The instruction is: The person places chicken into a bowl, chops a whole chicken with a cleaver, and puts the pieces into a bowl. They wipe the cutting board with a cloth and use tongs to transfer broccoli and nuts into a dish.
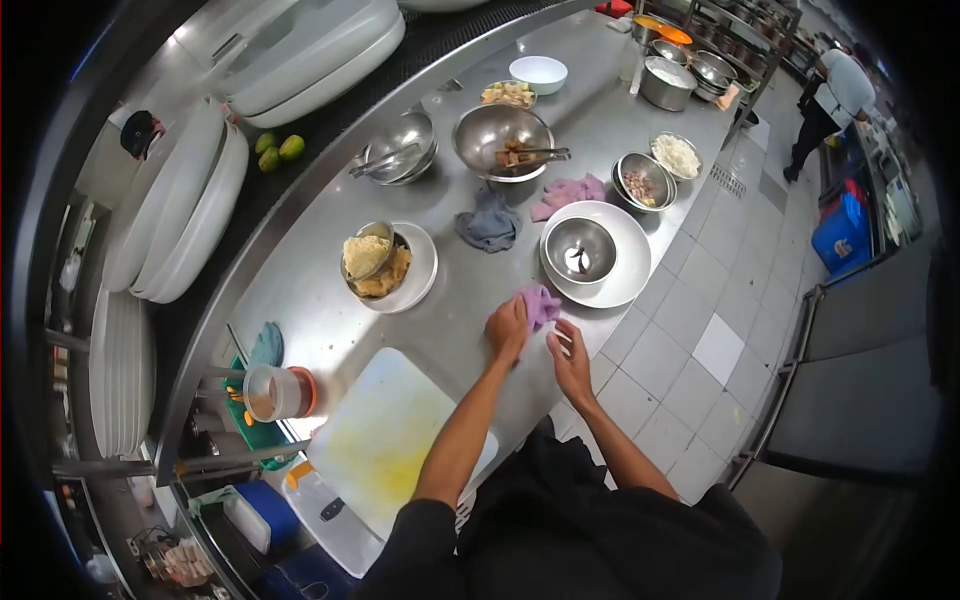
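Note:
My left hand [507, 328] is closed on a purple cloth [541, 306] above the steel counter [465, 345]. Beside it my right hand [571, 365] holds nothing, with thumb and fingers apart and its fingertips close to the cloth. Just beyond both hands, a large white plate [625, 262] carries a steel bowl [581, 250] with a small dark item inside. Near my left forearm lies a white cutting board [375, 440] stained yellow. A grey cloth [489, 225] and a pink cloth [568, 197] are crumpled farther up the counter.
A large steel bowl with tongs [503, 140] stands mid-counter. To its left are a bowl holding tongs [400, 150] and a white plate [425, 268] with food containers. Bowls of food [645, 182] sit along the right edge. Far right, a person [840, 95] stands across the tiled floor.

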